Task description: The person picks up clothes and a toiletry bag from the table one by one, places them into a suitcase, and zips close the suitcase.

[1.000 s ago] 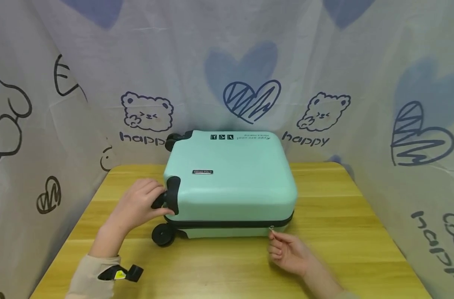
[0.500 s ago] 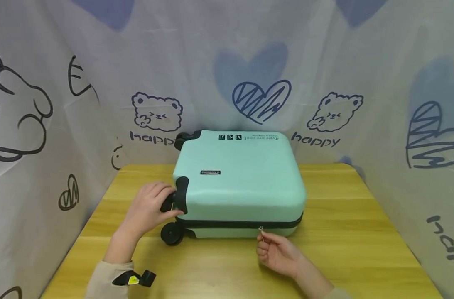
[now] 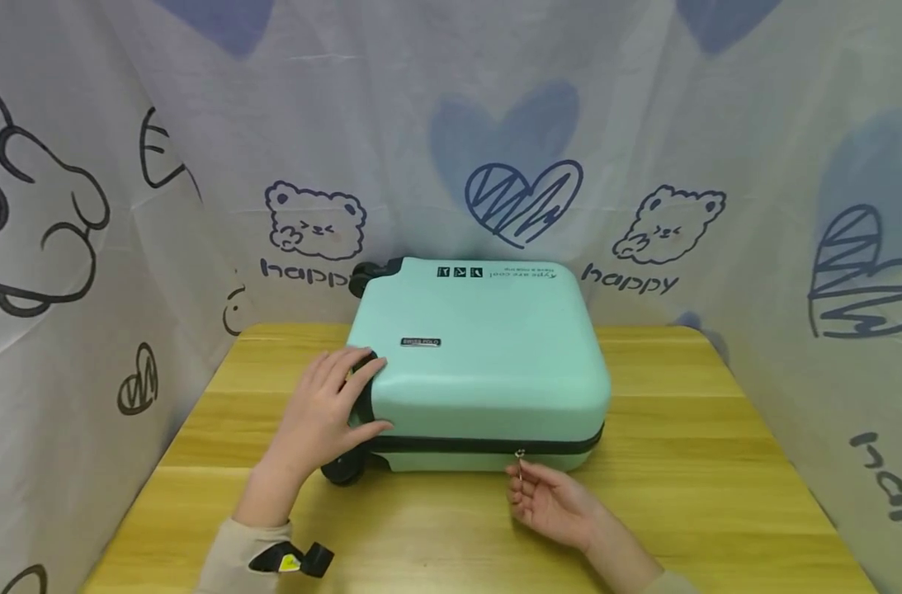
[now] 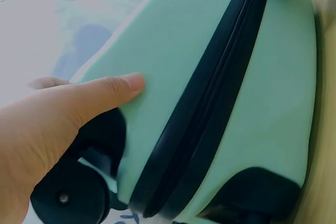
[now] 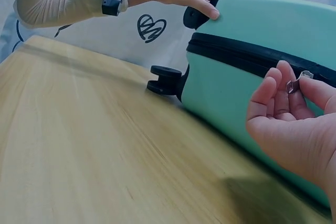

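A mint-green hard-shell suitcase [image 3: 488,346] lies flat on the table, its wheels towards the left. My left hand [image 3: 318,419] rests on its near left corner, fingers spread over the black corner guard. In the left wrist view, the straight thumb [image 4: 113,90] touches the shell above a black wheel [image 4: 68,195]. Along the side runs a black zipper [image 4: 210,87], which looks closed where it shows. My right hand [image 3: 558,505] pinches the silver zipper pull [image 5: 294,85] between thumb and fingers, right of the middle of the near side.
The wooden table [image 3: 681,462] extends in front of the suitcase and to both sides. Close behind the suitcase hangs a pale curtain [image 3: 391,99] printed with hearts and bears. A lower wheel [image 5: 165,80] juts out at the left end.
The left hand has let go of the upper wheel and shifted right onto the corner. The right hand has pulled the zipper pull leftward, then stayed nearly still. The head view has shifted slightly.
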`<control>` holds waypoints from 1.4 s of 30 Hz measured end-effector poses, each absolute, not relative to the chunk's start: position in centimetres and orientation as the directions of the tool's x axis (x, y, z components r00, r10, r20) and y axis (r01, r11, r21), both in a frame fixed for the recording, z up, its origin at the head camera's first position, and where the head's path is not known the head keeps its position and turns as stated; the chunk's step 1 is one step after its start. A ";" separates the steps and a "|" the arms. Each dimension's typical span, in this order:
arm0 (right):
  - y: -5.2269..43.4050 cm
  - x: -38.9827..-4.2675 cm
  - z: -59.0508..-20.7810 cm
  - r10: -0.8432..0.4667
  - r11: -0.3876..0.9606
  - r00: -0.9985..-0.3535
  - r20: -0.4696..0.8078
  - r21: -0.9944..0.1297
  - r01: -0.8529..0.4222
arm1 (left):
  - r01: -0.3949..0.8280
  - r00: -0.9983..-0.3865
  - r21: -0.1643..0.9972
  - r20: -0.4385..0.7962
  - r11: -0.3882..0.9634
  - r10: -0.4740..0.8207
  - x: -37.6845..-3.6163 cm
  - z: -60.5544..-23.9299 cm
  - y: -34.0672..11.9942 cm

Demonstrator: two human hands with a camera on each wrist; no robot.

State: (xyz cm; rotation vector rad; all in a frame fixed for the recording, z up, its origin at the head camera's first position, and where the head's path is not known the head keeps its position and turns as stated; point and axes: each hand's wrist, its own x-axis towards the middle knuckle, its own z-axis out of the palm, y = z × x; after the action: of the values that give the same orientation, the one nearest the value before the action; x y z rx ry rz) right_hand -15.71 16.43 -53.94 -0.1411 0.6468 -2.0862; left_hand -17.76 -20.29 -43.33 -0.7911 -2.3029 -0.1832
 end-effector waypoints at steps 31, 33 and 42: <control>15.1 -15.6 -53.9 -0.820 -0.417 -0.550 -0.156 -0.495 0.762 | 0.586 -0.579 0.002 0.700 0.810 0.417 -17.6 -44.0 -18.6; 15.1 -15.5 -53.8 -0.815 -0.415 -0.554 -0.167 -0.498 0.761 | 0.587 -0.574 0.006 0.709 0.810 0.410 -17.6 -44.1 -18.5; 14.8 -15.3 -53.2 -0.800 -0.413 -0.567 -0.199 -0.503 0.759 | 0.587 -0.552 0.002 0.732 0.810 0.398 -17.4 -44.0 -18.2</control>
State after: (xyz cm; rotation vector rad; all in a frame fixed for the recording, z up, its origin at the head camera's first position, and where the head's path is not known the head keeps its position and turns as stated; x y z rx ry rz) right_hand -15.31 14.76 -53.23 -0.0892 0.6871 -2.0630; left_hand -17.38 -18.23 -44.03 -0.7210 -2.2277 -0.3163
